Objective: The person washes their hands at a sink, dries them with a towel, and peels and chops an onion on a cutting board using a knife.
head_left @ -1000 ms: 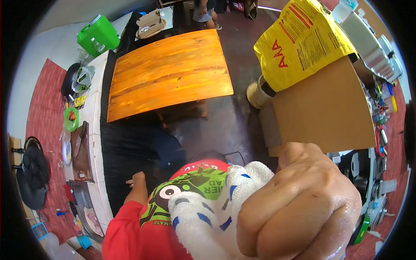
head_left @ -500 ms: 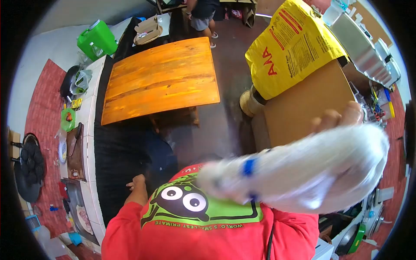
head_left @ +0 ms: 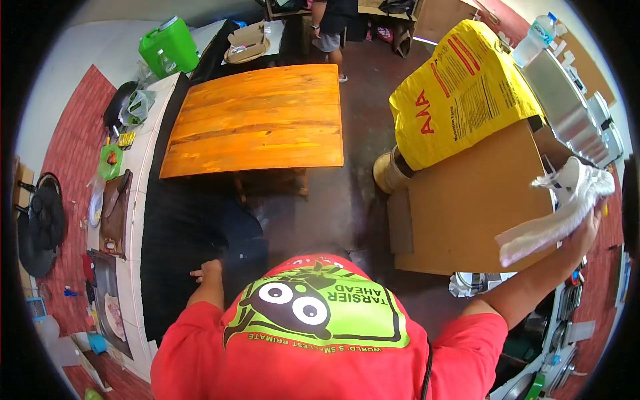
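On my feed's right side, the right hand point(head_left: 587, 230) grips a bunched white cloth point(head_left: 552, 228), its loose end overlapping the brown cardboard point(head_left: 470, 207) in view. Left hand point(head_left: 211, 272): seen against the black drape point(head_left: 177, 227), fingers partly curled; I cannot tell whether it holds anything.

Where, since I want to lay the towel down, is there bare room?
The wooden tabletop is bare, between black cloth left and dark floor right. The cardboard below the yellow AAA bag, left of the towel in your right hand, also looks bare, though its tilt is unclear. The tiled counter is crowded around the chopping board and green bag.
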The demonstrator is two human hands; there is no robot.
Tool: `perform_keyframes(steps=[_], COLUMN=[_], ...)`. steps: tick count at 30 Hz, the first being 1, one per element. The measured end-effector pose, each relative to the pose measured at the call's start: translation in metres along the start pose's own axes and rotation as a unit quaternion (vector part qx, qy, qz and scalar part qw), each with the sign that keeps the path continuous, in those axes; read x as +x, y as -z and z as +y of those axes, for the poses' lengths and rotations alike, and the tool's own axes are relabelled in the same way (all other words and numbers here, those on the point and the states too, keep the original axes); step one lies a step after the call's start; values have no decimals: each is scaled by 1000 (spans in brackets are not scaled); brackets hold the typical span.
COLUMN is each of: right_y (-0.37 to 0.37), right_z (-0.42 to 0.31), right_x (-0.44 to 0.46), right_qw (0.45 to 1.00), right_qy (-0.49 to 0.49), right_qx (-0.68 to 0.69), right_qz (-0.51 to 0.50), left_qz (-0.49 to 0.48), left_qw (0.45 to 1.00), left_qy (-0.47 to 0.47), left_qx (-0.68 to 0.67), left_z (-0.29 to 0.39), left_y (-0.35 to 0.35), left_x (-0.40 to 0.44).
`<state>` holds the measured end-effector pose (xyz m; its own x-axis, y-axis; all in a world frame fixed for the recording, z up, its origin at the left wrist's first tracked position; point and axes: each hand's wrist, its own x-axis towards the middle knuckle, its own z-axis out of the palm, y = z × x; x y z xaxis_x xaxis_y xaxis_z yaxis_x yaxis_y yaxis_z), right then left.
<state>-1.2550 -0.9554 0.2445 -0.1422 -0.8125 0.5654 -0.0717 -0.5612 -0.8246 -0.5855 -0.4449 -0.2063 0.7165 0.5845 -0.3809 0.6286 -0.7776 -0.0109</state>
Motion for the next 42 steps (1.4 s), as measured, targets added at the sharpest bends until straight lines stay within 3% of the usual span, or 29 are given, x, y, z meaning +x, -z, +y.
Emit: perform_keyframes(steps=[1, 3, 4, 5, 7, 9, 13, 15, 17, 19, 20, 21, 22, 23, 24, 26, 27, 28, 29, 31, 33, 34, 36, 37, 38, 41, 42], right_y=[14, 26, 55, 84, 93, 83, 30, -2, 9, -52, -80, -121, -138, -181, -216, -278, -300, -319, -345, -421, -472, -498, -559, -588, -614, -701, -725], right_z=[16, 44, 93, 139, 161, 142, 81, 51, 62, 28, 27, 21, 45, 39, 66, 136, 163, 187, 194, 149, 144, 147, 131, 116, 91, 51, 34], right_x=[21, 40, 56, 70, 70, 63, 30, 8, 9, -23, -36, -62, -72, -95, -108, -146, -171, -196, -214, -279, -326, -348, -387, -408, -427, -483, -499], right_qw=[999, 932, 855, 739, 730, 773, 759, 722, 728, 778, 829, 875, 925, 908, 924, 942, 937, 738, 432, 459, 587, 619, 591, 568, 577, 560, 578], right_qy=[-37, -120, -30, 63, -30, -102, -83, -31, 187, 262, 306, 291, 268, 299, 311, 147, 158, 299, 411, -12, 27, 58, 85, 102, 160, 160, 186], right_qx=[-17, -334, -503, -648, -662, -608, -628, -691, -654, -555, -449, -358, -253, -291, -221, -189, -165, -296, -393, -440, -265, -199, -193, -191, -148, -173, -149], right_qz=[-26, -72, -125, -171, -166, -152, -150, 11, 86, 134, 134, 144, 96, 29, -24, -234, -264, -528, -701, -772, -764, -758, -779, -794, -787, -794, -780], left_qz=[16, -2, -16, -19, -26, -32, -44, -51, -57, -50, -38, -25, 17, 31, 47, 123, 119, 115, 143, 224, 305, 308, 340, 341, 333, 358, 358], left_qw=[999, 1000, 998, 999, 997, 998, 997, 997, 997, 999, 999, 1000, 1000, 999, 997, 985, 980, 975, 966, 932, 877, 879, 841, 846, 843, 829, 828], left_qy=[35, 2, -34, -27, -25, -19, -9, -2, -3, 7, 1, -2, 1, -20, -33, -46, -36, -40, -81, -164, -249, -239, -315, -305, -310, -326, -335], left_qx=[-30, 5, 43, 41, 69, 58, 69, 60, 52, 19, 0, -18, -10, -26, -43, -113, -158, -188, -201, -231, -275, -275, -278, -276, -286, -281, -273], left_z=[-2, -10, -11, -12, -17, -22, -28, -28, -32, -37, -40, -45, -50, -54, -60, -63, -60, -59, -62, -67, -69, -69, -69, -70, -70, -65, -62], left_y=[-14, 7, 23, 25, 27, 31, 45, 49, 54, 60, 59, 56, 40, 40, 44, 67, 85, 99, 103, 111, 130, 143, 180, 196, 211, 248, 257], left_x=[17, -18, -38, -40, -43, -46, -47, -45, -40, -37, -28, -16, 13, 26, 42, 38, 36, 40, 56, 91, 121, 135, 158, 172, 185, 235, 254])
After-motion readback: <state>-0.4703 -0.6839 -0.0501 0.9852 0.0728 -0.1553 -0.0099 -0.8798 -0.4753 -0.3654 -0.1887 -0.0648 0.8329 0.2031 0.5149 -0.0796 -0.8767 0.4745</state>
